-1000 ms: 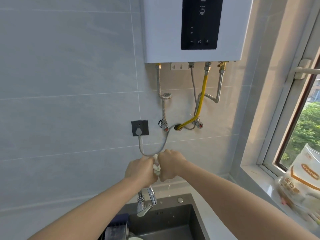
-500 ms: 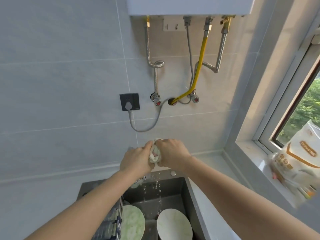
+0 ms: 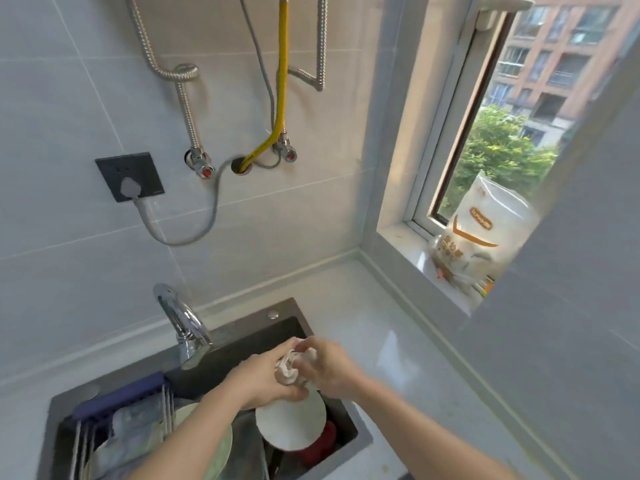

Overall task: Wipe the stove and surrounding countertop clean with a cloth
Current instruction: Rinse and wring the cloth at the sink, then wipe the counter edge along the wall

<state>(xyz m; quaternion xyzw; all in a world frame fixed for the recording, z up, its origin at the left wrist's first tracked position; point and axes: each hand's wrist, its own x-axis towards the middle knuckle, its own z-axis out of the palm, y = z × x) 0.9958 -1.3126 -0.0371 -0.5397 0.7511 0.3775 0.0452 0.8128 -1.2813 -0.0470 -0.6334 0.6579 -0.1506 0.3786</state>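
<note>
Both-handed: left hand (image 3: 265,377) and right hand (image 3: 329,367) grip the balled white cloth (image 3: 289,368) between them, above the dark sink (image 3: 242,332) holding a white plate (image 3: 291,424); faucet (image 3: 181,320) just left, bench (image 3: 398,358) right.

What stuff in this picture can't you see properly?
All in the head view:
- Cloth: mostly hidden inside the left hand and right hand.
- Stove: not in the picture at all.
- Sink: its floor is covered by dishes, and the bottom edge cuts it off.
- White plate: its top is behind the hands.
- Bag on the sill: its writing is too blurry to read.
- Hoses: their tops are cut off by the top edge.
</note>
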